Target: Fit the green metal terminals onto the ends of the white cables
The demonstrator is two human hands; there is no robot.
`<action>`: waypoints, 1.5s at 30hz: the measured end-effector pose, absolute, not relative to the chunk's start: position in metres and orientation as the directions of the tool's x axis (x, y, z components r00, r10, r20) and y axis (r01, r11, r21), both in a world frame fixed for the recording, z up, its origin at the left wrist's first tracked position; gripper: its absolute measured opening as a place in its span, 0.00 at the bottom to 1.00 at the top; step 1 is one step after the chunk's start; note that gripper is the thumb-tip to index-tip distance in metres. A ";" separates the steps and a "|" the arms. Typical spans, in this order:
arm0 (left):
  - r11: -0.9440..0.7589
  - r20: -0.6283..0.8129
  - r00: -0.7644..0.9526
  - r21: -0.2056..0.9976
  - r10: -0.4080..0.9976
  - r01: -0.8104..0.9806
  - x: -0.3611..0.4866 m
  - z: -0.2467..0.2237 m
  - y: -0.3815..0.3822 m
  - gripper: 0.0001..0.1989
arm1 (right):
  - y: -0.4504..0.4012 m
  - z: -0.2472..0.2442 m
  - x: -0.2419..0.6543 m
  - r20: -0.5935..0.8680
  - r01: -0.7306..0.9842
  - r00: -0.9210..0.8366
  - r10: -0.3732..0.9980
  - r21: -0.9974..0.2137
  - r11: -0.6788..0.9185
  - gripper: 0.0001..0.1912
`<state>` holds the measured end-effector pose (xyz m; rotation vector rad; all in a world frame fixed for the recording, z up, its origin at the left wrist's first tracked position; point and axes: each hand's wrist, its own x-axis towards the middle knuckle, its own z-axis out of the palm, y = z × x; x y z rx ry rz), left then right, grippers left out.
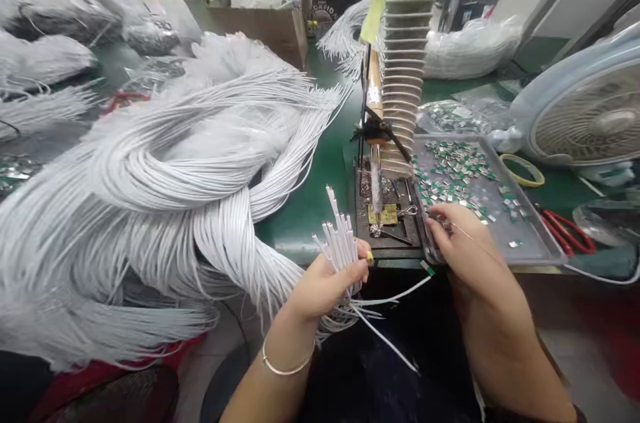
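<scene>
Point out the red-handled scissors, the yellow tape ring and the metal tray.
Red-handled scissors [567, 233], head view, on the red handles.
Yellow tape ring [525, 183], head view, on its near edge.
Metal tray [537, 211], head view, on its right rim.

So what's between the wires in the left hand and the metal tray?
In the head view, a dark work stand with a yellow pad separates the wires from the tray.
</scene>
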<state>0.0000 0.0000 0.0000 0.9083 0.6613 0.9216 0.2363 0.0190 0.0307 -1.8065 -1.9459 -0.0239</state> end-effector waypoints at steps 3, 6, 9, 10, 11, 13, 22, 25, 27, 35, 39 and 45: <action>0.313 -0.110 0.431 0.845 0.896 -0.433 0.003 -0.001 0.001 0.11 | 0.022 0.033 0.239 0.310 0.950 -0.047 0.950 -0.280 0.138 0.12; 0.318 -0.125 0.387 0.813 0.914 -0.488 0.006 0.001 0.003 0.11 | 0.025 0.034 0.239 0.270 0.958 -0.074 0.960 -0.249 0.144 0.10; 0.323 -0.147 0.354 0.795 0.924 -0.513 0.010 0.005 0.003 0.11 | 0.025 0.034 0.239 0.276 0.962 -0.087 0.957 -0.227 0.153 0.09; 0.324 -0.156 0.344 0.795 0.926 -0.513 0.011 0.007 0.003 0.11 | 0.025 0.034 0.239 0.294 0.962 -0.086 0.952 -0.224 0.156 0.09; 0.324 -0.166 0.331 0.798 0.929 -0.509 0.012 0.007 0.003 0.12 | 0.024 0.033 0.239 0.316 0.962 -0.083 0.945 -0.222 0.159 0.09; 0.327 -0.188 0.313 0.812 0.931 -0.484 0.013 0.009 0.002 0.12 | 0.023 0.031 0.239 0.374 0.960 -0.068 0.925 -0.226 0.162 0.10; 0.293 -0.269 0.117 0.860 0.956 -0.418 0.029 0.016 -0.004 0.14 | 0.011 0.032 0.232 0.599 0.897 0.073 0.797 -0.389 0.210 0.06; 0.252 -0.256 0.042 0.882 0.966 -0.399 0.033 0.015 -0.007 0.13 | 0.003 0.032 0.222 0.612 0.807 0.103 0.784 -0.512 0.294 0.05; 0.229 -0.234 0.031 0.904 0.972 -0.361 0.034 0.014 -0.008 0.11 | -0.003 0.032 0.214 0.615 0.736 0.101 0.782 -0.575 0.358 0.05; 0.143 -0.122 0.111 0.968 0.986 -0.208 0.035 0.015 -0.011 0.11 | -0.020 0.029 0.185 0.461 0.434 0.120 0.879 -0.821 0.372 0.08; 0.094 -0.069 0.145 0.980 0.987 -0.176 0.036 0.019 -0.012 0.16 | -0.021 0.029 0.174 0.422 0.365 0.124 0.898 -0.861 0.354 0.06; 0.142 -0.108 0.166 0.967 0.980 -0.211 0.038 0.026 -0.012 0.11 | -0.019 0.028 0.164 0.396 0.347 0.139 0.908 -0.878 0.330 0.04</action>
